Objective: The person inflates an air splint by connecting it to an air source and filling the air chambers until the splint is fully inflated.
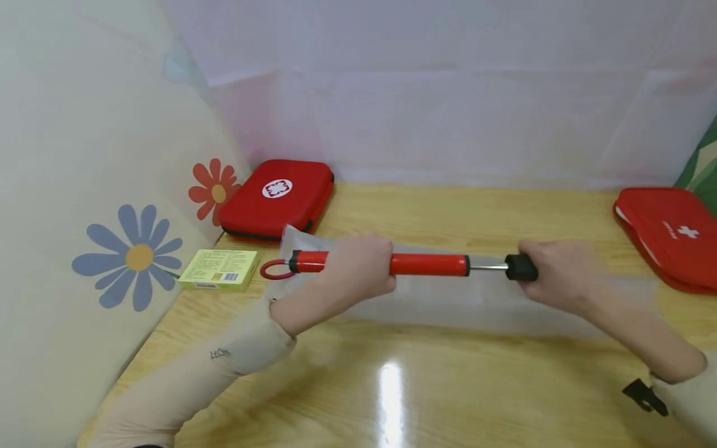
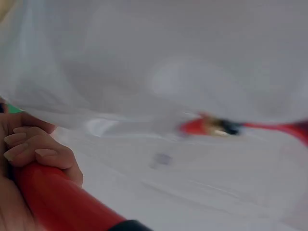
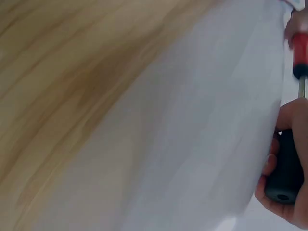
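Note:
A red hand pump [image 1: 431, 264] is held level above the table. My left hand [image 1: 361, 267] grips its barrel, fingers wrapped round it in the left wrist view. My right hand [image 1: 560, 274] holds the black handle [image 1: 522, 267], with a short length of metal rod bared between handle and barrel. From the barrel's left end loops a red hose [image 1: 274, 275]. Its blurred brass-coloured fitting [image 2: 215, 126] is at the clear plastic; whether it is joined there I cannot tell. Below the pump lies a long translucent plastic piece [image 1: 448, 305], looking puffed in the left wrist view.
A red zipped case [image 1: 302, 193] with a white emblem stands at the back left. In front of it is a yellow-green box [image 1: 218, 269]. A red pouch [image 1: 672, 230] with a white cross lies at the right. White sheeting [image 1: 448, 93] hangs behind the wooden table [image 1: 313, 386].

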`<state>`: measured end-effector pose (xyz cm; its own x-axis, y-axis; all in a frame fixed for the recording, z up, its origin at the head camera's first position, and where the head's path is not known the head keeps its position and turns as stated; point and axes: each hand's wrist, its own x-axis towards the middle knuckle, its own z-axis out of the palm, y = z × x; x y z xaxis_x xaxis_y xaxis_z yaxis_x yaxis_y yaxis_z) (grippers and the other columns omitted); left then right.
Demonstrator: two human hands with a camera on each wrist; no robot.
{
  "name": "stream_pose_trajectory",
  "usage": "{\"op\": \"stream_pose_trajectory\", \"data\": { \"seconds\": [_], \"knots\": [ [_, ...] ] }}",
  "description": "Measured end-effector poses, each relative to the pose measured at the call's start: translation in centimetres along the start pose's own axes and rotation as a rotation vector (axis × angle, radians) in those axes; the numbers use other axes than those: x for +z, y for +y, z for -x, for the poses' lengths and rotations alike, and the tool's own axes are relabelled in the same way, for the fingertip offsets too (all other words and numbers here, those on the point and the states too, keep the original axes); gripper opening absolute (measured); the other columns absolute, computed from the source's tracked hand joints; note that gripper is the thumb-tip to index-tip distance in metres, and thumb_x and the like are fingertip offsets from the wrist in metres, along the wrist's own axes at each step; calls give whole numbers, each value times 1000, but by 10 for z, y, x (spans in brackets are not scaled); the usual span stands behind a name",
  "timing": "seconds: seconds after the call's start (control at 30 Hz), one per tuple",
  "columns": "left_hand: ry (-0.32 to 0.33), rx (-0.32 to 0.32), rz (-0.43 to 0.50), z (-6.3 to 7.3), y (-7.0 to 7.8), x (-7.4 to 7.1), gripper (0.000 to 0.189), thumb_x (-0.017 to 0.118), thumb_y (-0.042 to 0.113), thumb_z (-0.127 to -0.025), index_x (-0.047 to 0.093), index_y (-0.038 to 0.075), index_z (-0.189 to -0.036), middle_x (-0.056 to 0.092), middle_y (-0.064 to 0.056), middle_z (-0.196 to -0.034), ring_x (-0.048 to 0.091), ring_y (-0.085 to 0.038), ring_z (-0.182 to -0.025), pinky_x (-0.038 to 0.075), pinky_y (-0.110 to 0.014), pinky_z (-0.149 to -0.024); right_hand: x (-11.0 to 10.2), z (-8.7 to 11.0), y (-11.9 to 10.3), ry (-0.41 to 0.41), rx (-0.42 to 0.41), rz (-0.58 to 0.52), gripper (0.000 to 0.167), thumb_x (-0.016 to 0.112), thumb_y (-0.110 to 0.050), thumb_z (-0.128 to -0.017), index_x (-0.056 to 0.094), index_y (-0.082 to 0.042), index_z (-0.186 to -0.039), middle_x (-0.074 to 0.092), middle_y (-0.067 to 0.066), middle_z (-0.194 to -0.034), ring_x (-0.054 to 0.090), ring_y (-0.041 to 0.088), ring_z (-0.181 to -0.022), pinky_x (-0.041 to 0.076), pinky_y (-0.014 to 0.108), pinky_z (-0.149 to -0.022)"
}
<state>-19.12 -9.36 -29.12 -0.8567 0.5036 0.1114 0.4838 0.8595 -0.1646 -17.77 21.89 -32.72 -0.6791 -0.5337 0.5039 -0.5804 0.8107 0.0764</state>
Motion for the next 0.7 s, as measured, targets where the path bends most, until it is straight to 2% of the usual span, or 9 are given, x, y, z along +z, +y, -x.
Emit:
{"op": "stream_pose_trajectory", "data": {
  "seconds": [0.1, 0.2, 0.33, 0.43, 0.57, 0.7],
  "knots": [
    [-7, -49, -31, 2, -12, 1, 20, 69, 29, -74, 57, 13, -68, 51, 1, -57, 50, -16, -48, 43, -31, -43, -2, 11, 20, 59, -21, 6, 29, 76, -16, -57, 49, -13, -69, 42, -7, -51, 35, 10, -43, 29, 30, -41],
    [-4, -40, -43, 3, -13, 4, 21, 69, 30, -74, 57, 13, -67, 51, 1, -56, 50, -16, -47, 42, -30, -42, -3, 14, 25, 9, -7, 35, 30, 76, -18, -56, 49, -13, -68, 40, -8, -51, 34, 10, -43, 28, 29, -42],
    [3, -23, -17, 2, 0, 4, 21, 68, 30, -73, 56, 13, -68, 49, 2, -54, 48, -14, -45, 40, -26, -40, -3, 4, 10, -140, 70, 73, 29, 77, -24, -59, 52, -13, -70, 43, -7, -52, 38, 12, -45, 31, 31, -41],
    [19, -24, 0, 1, 10, 2, 20, 68, 28, -73, 56, 14, -66, 48, 3, -53, 47, -14, -45, 39, -26, -40, -5, -6, -5, -200, 104, 66, 27, 76, -25, -62, 54, -13, -72, 43, -6, -53, 40, 13, -46, 32, 31, -41],
    [20, -19, 6, 2, 21, 0, 20, 68, 28, -74, 56, 14, -65, 47, 3, -51, 45, -13, -43, 38, -26, -38, -7, -15, -23, -211, 86, 69, 25, 75, -23, -63, 54, -12, -73, 41, -5, -52, 38, 14, -45, 31, 30, -41],
    [2, 7, 10, 1, 30, -3, 20, 67, 28, -75, 57, 15, -65, 46, 3, -51, 44, -13, -43, 38, -26, -37, -6, -20, -37, -172, 45, 94, 24, 74, -22, -61, 55, -12, -72, 40, -5, -49, 36, 13, -43, 31, 30, -40]
  ]
}}
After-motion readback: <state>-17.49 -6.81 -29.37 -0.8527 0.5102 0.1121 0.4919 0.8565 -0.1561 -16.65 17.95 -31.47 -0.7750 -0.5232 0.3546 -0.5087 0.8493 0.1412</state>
